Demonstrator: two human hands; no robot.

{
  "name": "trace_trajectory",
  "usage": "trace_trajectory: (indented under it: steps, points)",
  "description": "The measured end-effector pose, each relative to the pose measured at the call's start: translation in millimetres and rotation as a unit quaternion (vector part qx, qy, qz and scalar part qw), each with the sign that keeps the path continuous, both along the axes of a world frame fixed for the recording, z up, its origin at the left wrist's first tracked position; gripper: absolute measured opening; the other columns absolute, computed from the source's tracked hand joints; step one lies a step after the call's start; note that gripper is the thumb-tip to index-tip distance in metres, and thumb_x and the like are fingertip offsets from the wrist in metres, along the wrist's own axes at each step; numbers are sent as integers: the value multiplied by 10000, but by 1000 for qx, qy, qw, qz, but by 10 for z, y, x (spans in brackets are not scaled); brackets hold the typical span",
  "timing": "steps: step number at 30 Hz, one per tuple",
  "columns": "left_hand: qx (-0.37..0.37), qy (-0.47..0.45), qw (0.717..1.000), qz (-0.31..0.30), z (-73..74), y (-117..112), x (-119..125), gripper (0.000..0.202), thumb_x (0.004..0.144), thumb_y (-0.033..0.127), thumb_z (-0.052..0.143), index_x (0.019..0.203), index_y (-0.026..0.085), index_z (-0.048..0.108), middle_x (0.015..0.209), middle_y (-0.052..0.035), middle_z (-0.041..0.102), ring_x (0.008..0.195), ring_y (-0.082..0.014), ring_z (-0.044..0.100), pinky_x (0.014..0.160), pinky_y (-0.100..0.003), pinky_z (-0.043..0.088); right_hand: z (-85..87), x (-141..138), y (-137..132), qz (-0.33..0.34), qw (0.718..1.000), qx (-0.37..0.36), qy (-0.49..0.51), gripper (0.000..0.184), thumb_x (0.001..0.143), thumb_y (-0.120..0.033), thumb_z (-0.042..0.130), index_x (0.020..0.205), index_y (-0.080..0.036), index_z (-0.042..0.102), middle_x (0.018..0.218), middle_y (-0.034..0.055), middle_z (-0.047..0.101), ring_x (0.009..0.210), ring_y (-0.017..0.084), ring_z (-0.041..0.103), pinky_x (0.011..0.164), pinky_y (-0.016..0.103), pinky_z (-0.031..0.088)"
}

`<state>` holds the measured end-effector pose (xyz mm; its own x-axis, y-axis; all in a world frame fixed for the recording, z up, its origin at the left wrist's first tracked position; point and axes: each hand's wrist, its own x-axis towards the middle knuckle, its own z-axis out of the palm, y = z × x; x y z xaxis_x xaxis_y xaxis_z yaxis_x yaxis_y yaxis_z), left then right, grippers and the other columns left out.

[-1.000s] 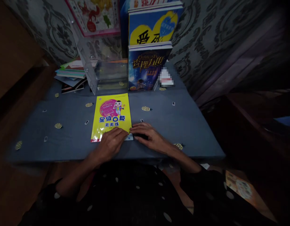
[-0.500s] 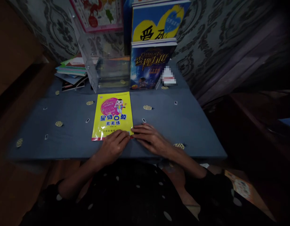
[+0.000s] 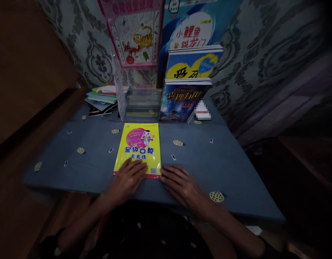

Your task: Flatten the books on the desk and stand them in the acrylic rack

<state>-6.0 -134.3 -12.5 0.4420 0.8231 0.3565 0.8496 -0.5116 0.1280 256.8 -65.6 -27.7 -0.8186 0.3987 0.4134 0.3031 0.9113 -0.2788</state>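
Observation:
A yellow workbook (image 3: 140,145) with blue lettering and a cartoon child lies flat on the blue cloth-covered table (image 3: 222,165). My left hand (image 3: 129,178) rests palm down on the book's near edge, fingers stretched flat. My right hand (image 3: 182,185) lies flat on the cloth just right of the book's near right corner, fingertips touching or almost touching that corner. Neither hand grips anything.
Behind the workbook stand a clear plastic holder (image 3: 133,97), a dark blue book (image 3: 183,102) and a blue-and-yellow book (image 3: 194,64). Posters lean on the patterned wall (image 3: 247,64). A stack of thin books (image 3: 102,100) lies at the back left. A brown wooden surface (image 3: 23,75) borders the left.
My view has tilted up and shifted, so the table sits lower in frame. My left hand has slid further onto the book's near edge; my right hand stays beside its corner.

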Motion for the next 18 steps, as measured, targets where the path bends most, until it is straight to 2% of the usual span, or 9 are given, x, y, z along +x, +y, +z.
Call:
trace_trajectory:
  steps: [6,12,14,16,18]
  points:
    - [-23,-27,992,118,-47,125,-400,320,1032,259,459,1301,208,625,1337,-98,658,1275,-266,571,1070,-516,466,49,-14,26,21,1000,2,11,272,1022,-199,464,1161,-183,698,1220,90,736,1199,231,642,980,473,551]
    - [-49,-76,971,221,-142,122,-454,388,1027,338,442,1349,182,589,1499,-168,491,1389,-332,470,1139,-573,384,49,-27,-73,23,1000,-2,17,312,1012,-141,453,1220,-171,683,1206,110,737,1090,224,665,892,436,570]
    - [-73,-128,961,233,-135,115,-437,396,1011,347,462,1354,191,584,1525,-161,461,1412,-336,443,1153,-577,367,48,-44,-111,12,1000,-3,20,309,1012,-147,459,1218,-170,687,1179,108,746,1060,222,665,906,444,556]
    - [-90,-219,943,232,-92,128,-442,402,981,366,504,1333,198,599,1506,-148,481,1411,-323,449,1165,-554,364,52,-61,-139,-2,999,-3,31,297,1014,-159,468,1209,-168,692,1146,99,755,1055,220,661,932,450,539]
    - [-113,-351,900,232,-22,158,-475,424,933,395,567,1302,191,617,1453,-143,531,1372,-311,499,1146,-517,405,57,-73,-155,-11,999,-11,41,287,1017,-170,478,1213,-168,688,1130,90,758,1063,218,657,942,447,531]
